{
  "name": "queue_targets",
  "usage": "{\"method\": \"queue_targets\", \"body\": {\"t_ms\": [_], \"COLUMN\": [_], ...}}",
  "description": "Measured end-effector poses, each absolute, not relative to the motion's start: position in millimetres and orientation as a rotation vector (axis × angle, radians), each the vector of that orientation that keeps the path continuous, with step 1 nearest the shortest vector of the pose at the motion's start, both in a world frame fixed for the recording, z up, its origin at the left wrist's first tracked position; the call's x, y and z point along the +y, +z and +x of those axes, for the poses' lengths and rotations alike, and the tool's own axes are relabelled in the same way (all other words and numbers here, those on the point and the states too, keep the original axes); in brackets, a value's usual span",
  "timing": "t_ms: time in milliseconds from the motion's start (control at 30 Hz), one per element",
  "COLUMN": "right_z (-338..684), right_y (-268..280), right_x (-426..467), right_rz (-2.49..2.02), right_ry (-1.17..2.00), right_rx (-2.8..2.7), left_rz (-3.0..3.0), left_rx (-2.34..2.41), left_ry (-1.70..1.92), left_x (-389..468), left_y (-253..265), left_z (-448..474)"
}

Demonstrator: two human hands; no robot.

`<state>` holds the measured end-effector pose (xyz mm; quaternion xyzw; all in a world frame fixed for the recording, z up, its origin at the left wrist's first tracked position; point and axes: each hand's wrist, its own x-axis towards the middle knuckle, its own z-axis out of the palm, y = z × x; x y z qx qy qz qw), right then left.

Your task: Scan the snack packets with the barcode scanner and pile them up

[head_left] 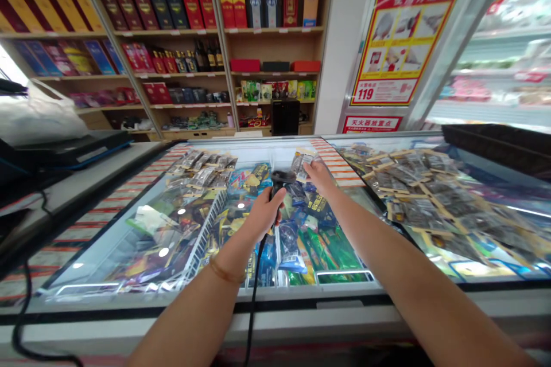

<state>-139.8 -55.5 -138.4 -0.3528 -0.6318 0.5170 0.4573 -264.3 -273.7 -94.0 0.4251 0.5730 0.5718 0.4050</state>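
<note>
1. Currently poised over a glass-topped chest freezer (297, 301), with the near rim below both sets of fingers and orange-and-white striped tape (338, 163) just right of the right fingertips.
2. Leaving room to move over the glass left of the left fingers; bounded farther right of the right fingers by a wide heap of packets (430, 195).
3. Readable beyond and right of the right fingers: "消防栓" and "119" on a fire-hydrant poster (400, 28), "灭火器放置点" on a smaller sign (372, 124) beneath.
4. Wrapped around the handle of a black handheld barcode scanner (283, 176) with the left hand (269, 212), below a thin bracelet (226, 271); trailing a black cable (255, 298) beneath those fingers.
5. Pinching a small printed packet (302, 163) with the right hand (318, 175), forearm slanting in from lower right; cannot tell whether touching the scanner head just beside.
</note>
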Motion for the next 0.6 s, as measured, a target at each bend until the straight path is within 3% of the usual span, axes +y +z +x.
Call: {"method": "queue_targets", "body": {"t_ms": [600], "right_z": [-137.8], "right_y": [-133.7], "right_x": [-57.8], "right_rz": [-0.794], "right_ry": [1.448], "right_rx": [-1.433], "left_rz": [1.315], "left_rx": [1.378], "left_ry": [1.274], "left_x": [-286.9], "left_y": [-91.6], "left_z": [-252.2]}}
